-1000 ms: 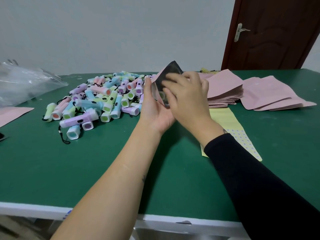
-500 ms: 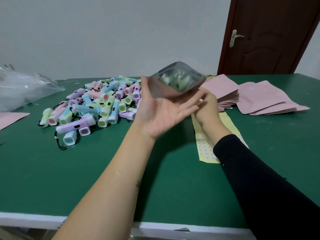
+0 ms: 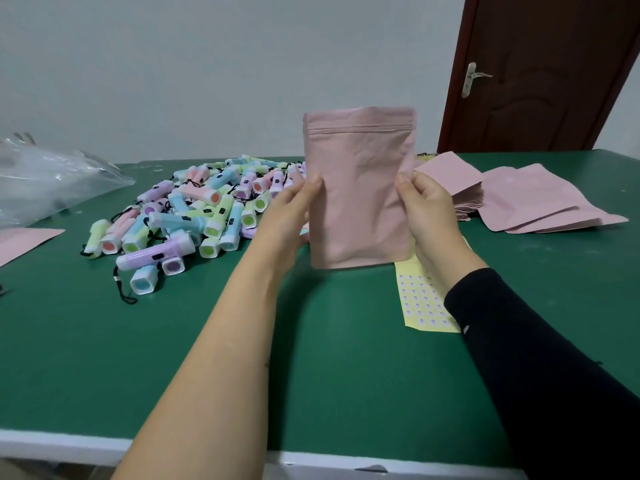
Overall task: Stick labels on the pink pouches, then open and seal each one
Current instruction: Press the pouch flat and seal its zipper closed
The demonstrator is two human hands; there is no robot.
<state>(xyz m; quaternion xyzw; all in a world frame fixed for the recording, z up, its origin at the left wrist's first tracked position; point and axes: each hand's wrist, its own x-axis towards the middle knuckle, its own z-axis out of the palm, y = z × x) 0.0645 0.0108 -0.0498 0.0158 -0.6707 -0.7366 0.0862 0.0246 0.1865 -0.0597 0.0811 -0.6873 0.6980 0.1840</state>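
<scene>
Holding a pink pouch (image 3: pixel 360 202) upright above the green worktop (image 3: pixel 346 358), a person pinched its side edges at mid-height. The left hand (image 3: pixel 287 216) took the left edge and the right hand (image 3: pixel 429 209) the right edge. Each thumb lay on the front face, while the fingers went behind the pouch. A zip strip ran across the pouch near its top, and its matte pink face was turned to the camera.

Just below the right hand lay a yellow label sheet (image 3: pixel 422 306) with rows of small round stickers, their print too small to read. Behind that hand sat a stack of pink pouches (image 3: pixel 453 181), with looser pouches (image 3: pixel 540 202) fanned out farther right. A heap of pastel flashlights (image 3: pixel 194 213) with black cords lay behind the left hand, and a clear plastic bag (image 3: pixel 52 181) at far left. A brown door (image 3: pixel 554 71) stood beyond the worktop's right end.
</scene>
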